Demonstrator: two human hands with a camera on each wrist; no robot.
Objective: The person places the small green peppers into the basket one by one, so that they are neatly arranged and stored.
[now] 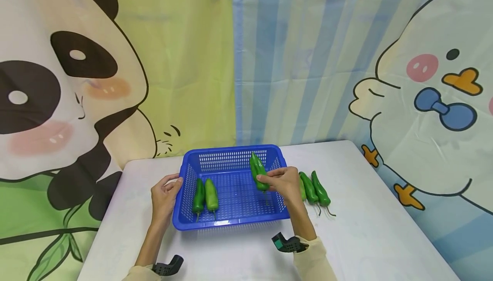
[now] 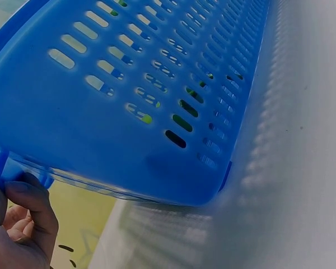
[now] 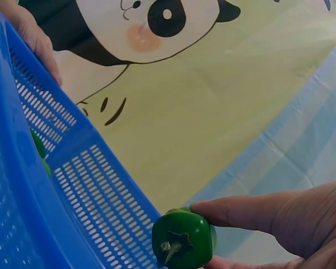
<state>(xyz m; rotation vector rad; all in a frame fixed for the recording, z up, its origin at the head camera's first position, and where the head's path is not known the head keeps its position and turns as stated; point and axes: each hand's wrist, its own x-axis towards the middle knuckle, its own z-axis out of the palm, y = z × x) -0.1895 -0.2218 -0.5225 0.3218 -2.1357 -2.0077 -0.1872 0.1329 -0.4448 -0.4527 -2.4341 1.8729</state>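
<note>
My right hand [image 1: 284, 182] pinches a green pepper [image 1: 257, 171] between thumb and fingers, above the right part of a blue plastic basket [image 1: 235, 220]. In the right wrist view the stem end of that pepper [image 3: 182, 241] faces the camera. At the basket's left side, my left hand [image 1: 164, 195] grips the rim; the left wrist view shows its thumb and curled fingers [image 2: 31, 207] at the basket edge. Inside the basket on the left lie a darker green pepper [image 1: 198, 197] and a lighter one [image 1: 211, 195], side by side.
To the right of the basket, several green peppers [image 1: 320, 190] lie on the white table [image 1: 369, 229], partly hidden by my right hand. A curtain with a panda [image 1: 115, 122] and a white bird [image 1: 427, 152] hangs behind the table.
</note>
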